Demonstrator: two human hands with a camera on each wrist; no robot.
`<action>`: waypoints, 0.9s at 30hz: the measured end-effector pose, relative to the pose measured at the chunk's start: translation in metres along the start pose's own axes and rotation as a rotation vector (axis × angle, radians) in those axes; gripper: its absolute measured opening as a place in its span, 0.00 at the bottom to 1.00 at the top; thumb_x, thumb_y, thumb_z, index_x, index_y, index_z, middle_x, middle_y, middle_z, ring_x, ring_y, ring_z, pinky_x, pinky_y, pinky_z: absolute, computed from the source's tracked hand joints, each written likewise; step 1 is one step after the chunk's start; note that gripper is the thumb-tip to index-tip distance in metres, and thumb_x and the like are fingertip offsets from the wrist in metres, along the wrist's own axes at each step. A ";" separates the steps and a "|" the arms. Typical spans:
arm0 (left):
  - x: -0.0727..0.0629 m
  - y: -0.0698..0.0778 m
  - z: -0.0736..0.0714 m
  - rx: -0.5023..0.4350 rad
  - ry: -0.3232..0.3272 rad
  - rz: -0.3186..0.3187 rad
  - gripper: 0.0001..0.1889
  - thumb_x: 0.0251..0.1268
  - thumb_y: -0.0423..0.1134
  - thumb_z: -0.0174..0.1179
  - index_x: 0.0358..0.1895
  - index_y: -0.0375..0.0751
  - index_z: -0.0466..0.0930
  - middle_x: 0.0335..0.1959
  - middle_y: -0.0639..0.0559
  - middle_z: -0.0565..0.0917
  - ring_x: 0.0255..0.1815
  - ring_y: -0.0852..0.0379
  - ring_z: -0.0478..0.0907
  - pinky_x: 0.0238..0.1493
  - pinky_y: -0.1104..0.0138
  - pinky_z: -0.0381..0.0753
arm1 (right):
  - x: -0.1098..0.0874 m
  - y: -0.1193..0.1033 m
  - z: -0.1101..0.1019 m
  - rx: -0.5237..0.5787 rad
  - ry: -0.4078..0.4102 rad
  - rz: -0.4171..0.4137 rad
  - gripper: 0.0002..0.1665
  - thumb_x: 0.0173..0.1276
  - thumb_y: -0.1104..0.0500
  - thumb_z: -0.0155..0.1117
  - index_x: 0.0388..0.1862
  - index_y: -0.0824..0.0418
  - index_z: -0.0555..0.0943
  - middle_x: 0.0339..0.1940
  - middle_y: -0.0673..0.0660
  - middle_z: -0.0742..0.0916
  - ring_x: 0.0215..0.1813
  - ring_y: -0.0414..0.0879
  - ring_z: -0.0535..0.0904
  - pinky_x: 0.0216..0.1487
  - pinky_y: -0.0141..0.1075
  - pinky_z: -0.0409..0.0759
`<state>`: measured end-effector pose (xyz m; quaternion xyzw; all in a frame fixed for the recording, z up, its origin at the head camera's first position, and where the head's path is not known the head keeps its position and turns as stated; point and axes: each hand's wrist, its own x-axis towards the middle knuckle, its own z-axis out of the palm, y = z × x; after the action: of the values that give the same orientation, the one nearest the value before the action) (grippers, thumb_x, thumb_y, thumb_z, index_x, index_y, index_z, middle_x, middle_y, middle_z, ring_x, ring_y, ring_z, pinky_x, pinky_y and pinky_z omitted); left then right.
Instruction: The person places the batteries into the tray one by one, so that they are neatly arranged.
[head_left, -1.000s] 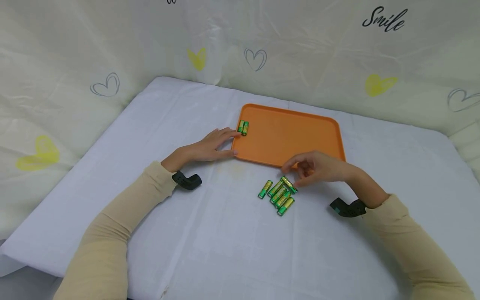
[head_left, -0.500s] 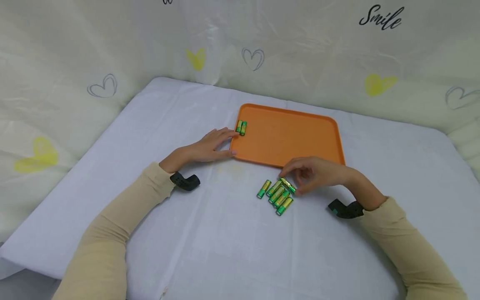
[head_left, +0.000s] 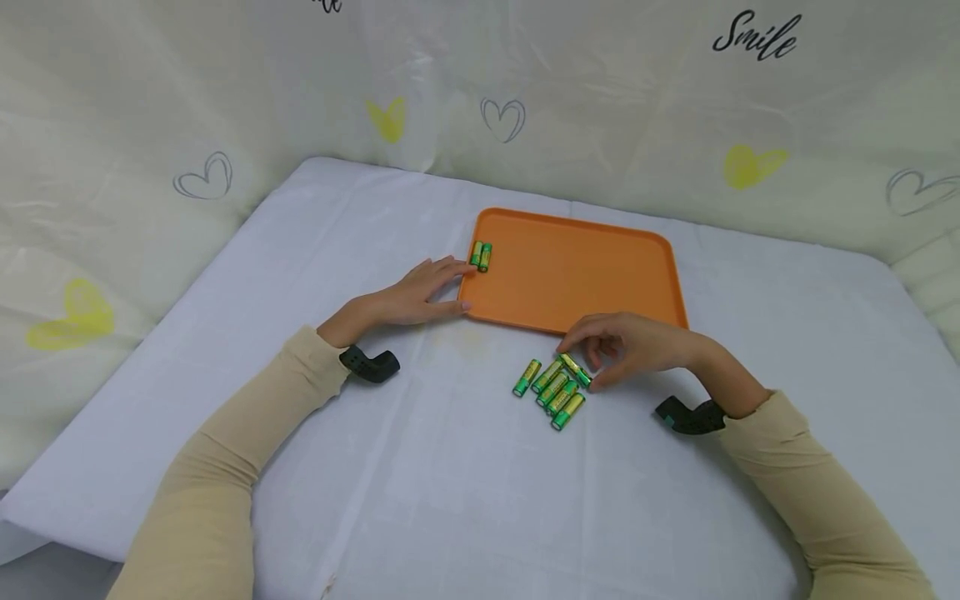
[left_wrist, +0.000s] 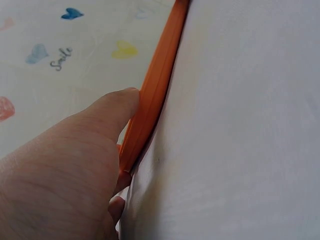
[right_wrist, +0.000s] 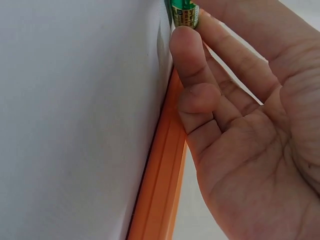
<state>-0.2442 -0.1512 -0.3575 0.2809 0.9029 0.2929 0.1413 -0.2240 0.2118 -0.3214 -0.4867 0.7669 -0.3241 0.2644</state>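
My right hand pinches a green and gold battery by its two ends, thumb at the near end and index finger at the far one. That battery lies against a loose group of similar batteries on the table. In the right wrist view, part of a battery shows at the top beyond my fingers. My left hand rests at the left end of an orange tray, fingers extended, thumb against its rim. Two batteries stand side by side on the tray by my left fingertips.
A white cloth covers the table. One battery lies slightly apart at the left of the group. Behind the table hangs a pale sheet printed with hearts and lettering. Each wrist wears a black device.
My right hand has come down and slightly nearer, its thumb and index finger meeting the ends of the top battery. My left hand stays at the tray. The head view has shifted slightly.
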 end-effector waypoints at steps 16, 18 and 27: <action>-0.001 0.001 -0.003 -0.005 -0.003 -0.003 0.35 0.72 0.55 0.53 0.77 0.49 0.53 0.79 0.48 0.50 0.80 0.52 0.36 0.77 0.58 0.28 | 0.001 0.010 -0.005 0.118 0.064 -0.041 0.29 0.56 0.66 0.75 0.58 0.65 0.78 0.42 0.58 0.81 0.34 0.47 0.76 0.28 0.31 0.74; -0.001 0.001 -0.003 -0.003 0.000 -0.003 0.35 0.72 0.55 0.53 0.76 0.49 0.53 0.79 0.48 0.51 0.80 0.52 0.37 0.77 0.58 0.28 | 0.001 0.009 -0.006 0.132 0.070 -0.042 0.29 0.57 0.67 0.74 0.58 0.66 0.77 0.41 0.59 0.81 0.34 0.47 0.76 0.28 0.31 0.74; -0.001 0.000 -0.002 -0.007 -0.003 -0.007 0.35 0.72 0.56 0.53 0.77 0.49 0.53 0.79 0.48 0.50 0.80 0.52 0.37 0.78 0.58 0.29 | 0.004 0.012 -0.011 0.239 0.075 0.038 0.28 0.59 0.69 0.71 0.60 0.69 0.75 0.36 0.65 0.80 0.33 0.46 0.77 0.29 0.30 0.76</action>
<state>-0.2445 -0.1527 -0.3556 0.2777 0.9026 0.2953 0.1448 -0.2405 0.2146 -0.3236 -0.4249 0.7412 -0.4260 0.2977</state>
